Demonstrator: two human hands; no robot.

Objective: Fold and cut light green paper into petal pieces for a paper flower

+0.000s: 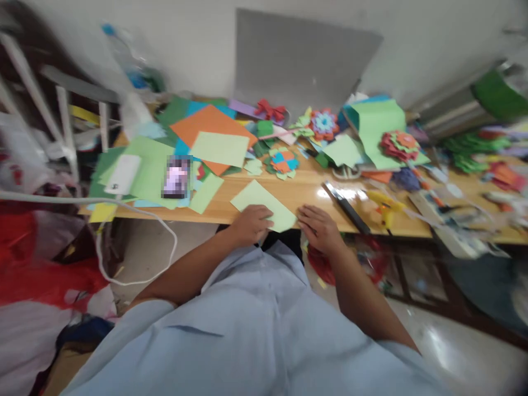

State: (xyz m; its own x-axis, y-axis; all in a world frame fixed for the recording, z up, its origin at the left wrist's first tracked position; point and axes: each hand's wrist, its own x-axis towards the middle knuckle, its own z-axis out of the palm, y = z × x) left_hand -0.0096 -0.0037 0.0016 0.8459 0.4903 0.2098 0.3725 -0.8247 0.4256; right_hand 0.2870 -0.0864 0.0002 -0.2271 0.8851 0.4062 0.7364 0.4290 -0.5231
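A pale green sheet of paper [262,197] lies on the wooden table at its front edge, one corner pointing toward me. My left hand [251,224] rests on the sheet's lower left part, fingers close together and bent over it. Beside the sheet's right corner is my right hand [318,225], its fingers side by side with their tips at the paper's edge. Whether the right fingertips pinch the paper is too small to make out.
A black-handled cutter [346,208] and a yellow tool [383,203] lie to the right. A phone [176,176], a white power bank [122,175] and coloured sheets are on the left. Paper flowers [324,124] stand behind. A white cable [175,242] hangs off the front edge.
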